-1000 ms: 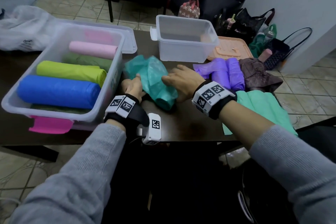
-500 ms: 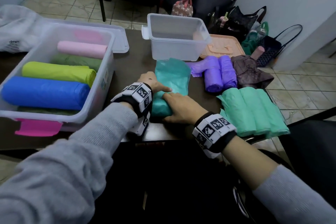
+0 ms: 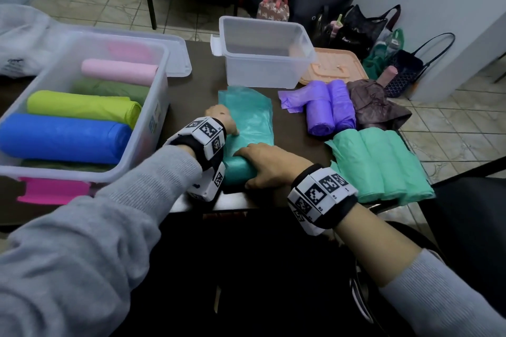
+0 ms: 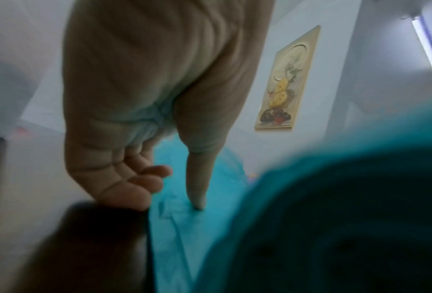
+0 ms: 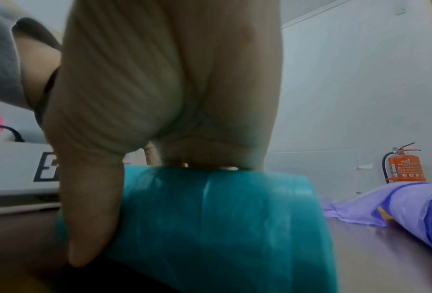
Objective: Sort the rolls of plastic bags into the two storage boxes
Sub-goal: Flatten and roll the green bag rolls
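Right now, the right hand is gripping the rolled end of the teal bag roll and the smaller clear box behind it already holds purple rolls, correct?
Not quite: the smaller clear box is empty in the head view. The purple rolls lie on the table beside it. The right hand does grip the teal bag roll.

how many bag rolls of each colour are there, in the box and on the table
blue roll: 1
lime roll: 1
olive green roll: 1
pink roll: 1
teal roll, partly unrolled, under both hands: 1
purple rolls: 2
mint green rolls: 3
Total: 10, counting only rolls that are plainly visible.
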